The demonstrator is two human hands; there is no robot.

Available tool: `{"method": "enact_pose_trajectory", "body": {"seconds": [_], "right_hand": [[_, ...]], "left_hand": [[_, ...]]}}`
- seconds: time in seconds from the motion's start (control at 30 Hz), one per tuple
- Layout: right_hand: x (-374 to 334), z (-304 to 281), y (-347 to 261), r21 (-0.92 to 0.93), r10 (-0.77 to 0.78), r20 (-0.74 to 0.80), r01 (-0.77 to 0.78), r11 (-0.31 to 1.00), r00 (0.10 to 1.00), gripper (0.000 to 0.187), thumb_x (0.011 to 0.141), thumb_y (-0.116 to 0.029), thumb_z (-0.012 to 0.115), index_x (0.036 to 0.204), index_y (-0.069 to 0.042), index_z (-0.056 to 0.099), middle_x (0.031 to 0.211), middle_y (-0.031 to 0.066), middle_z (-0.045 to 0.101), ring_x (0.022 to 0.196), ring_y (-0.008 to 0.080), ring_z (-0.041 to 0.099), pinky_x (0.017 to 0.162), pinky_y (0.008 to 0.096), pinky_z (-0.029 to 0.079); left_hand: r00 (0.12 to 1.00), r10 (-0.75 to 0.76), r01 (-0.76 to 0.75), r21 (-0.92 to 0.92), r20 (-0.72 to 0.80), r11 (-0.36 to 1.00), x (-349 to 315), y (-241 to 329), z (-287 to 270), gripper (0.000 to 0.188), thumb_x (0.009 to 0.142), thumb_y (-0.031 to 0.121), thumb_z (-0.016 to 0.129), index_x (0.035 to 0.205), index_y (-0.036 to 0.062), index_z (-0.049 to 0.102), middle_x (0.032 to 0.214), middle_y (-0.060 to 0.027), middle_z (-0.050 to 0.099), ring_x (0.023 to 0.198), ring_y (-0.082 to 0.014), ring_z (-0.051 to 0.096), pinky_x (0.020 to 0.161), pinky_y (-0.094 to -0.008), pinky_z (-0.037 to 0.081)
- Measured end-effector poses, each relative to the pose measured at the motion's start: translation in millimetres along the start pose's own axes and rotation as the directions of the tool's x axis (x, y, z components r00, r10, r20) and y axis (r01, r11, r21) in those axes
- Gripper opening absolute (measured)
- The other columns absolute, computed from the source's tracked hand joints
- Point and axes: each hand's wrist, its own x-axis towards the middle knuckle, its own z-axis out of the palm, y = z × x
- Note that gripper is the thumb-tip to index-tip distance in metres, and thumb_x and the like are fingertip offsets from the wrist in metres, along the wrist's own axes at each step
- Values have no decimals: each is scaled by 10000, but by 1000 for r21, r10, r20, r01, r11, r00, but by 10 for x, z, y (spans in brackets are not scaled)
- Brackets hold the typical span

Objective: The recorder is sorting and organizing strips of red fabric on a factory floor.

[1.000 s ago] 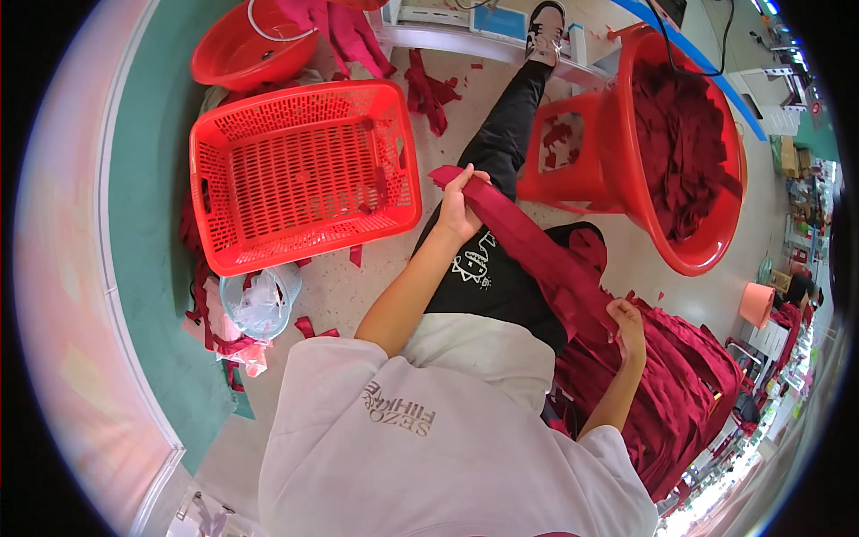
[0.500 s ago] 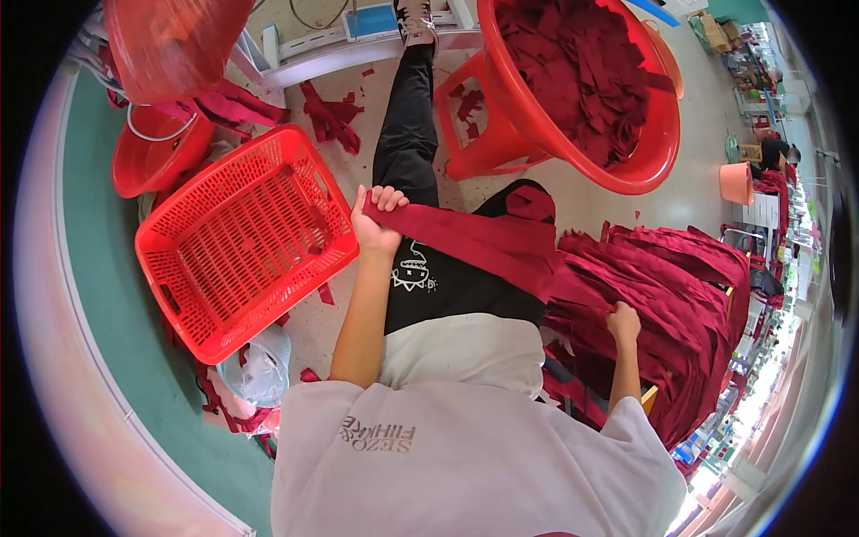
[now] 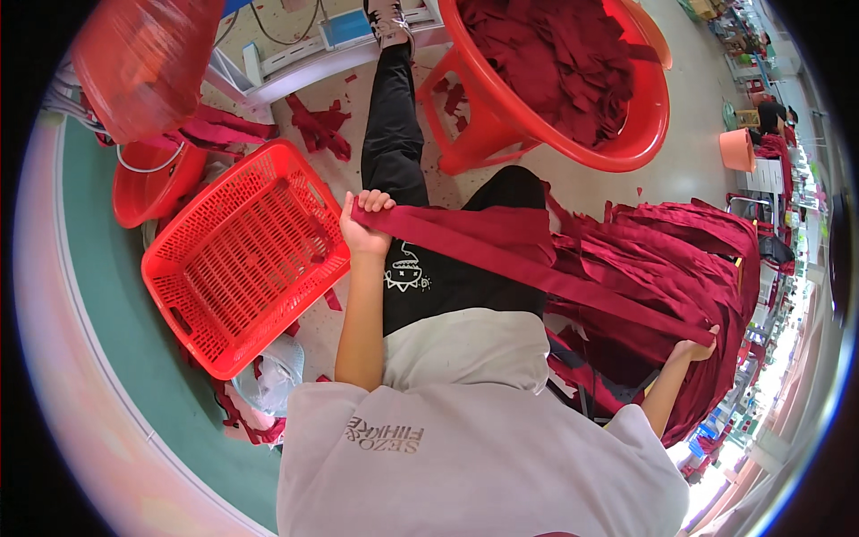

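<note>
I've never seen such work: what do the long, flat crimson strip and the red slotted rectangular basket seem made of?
The long, flat crimson strip looks like smooth, faintly sheened cloth, bending flexibly; its fibre is unclear. The red slotted rectangular basket is probably glossy moulded plastic, given its regular openings.

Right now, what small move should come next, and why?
Probably bring the right hand in toward the left hand, keeping both grips: a dark red strip stretches between them, its right end over the heap of red strips, while wider red cloth lies across the black trousers.
</note>
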Motion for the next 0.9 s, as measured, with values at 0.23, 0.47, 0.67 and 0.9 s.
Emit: {"method": "enact_pose_trajectory", "body": {"seconds": [0.23, 0.47, 0.67, 0.9], "right_hand": [[-763, 188, -298, -583, -96, 731, 692, 426, 676, 199, 806, -101, 603, 992, -34, 582, 894, 233, 647, 865, 435, 620, 741, 477, 472], [-2333, 981, -806, -104, 188, 980, 649, 753, -60, 247, 851, -202, 631, 1004, -9, 614, 961, 209, 662, 913, 370, 644, 776, 440, 503], [-4331, 1910, -1603, 520, -442, 853, 519, 679, -277, 569, 778, -365, 741, 1201, -38, 544, 1159, 189, 586, 1125, 352, 544, 983, 450, 415], [-5344, 2539, -1657, 401, -93, 827, 466, 788, -554, 557, 664, -465, 752, 968, -26, 591, 940, 202, 655, 864, 375, 646, 741, 462, 513]], "left_hand": [[997, 77, -77, -3, -8, 997, -47, 35, -30, 352, 986, 290, 372, 705, 80, 403, 712, -70, 456, 816, -256, 515, 898, -414, 423], [999, -22, 22, 17, 34, 1000, -21, 47, -51, 357, 980, 317, 364, 692, 107, 373, 621, -26, 356, 664, -188, 430, 775, -362, 406], [996, -87, 83, 103, 36, 991, 6, -14, 70, 352, 925, 343, 420, 650, 136, 342, 556, 12, 289, 527, -133, 317, 604, -300, 326], [999, -6, 11, 140, -33, 990, -52, -87, 165, 359, 876, 368, 523, 669, 122, 364, 606, -8, 316, 601, -144, 347, 645, -307, 331]]}}
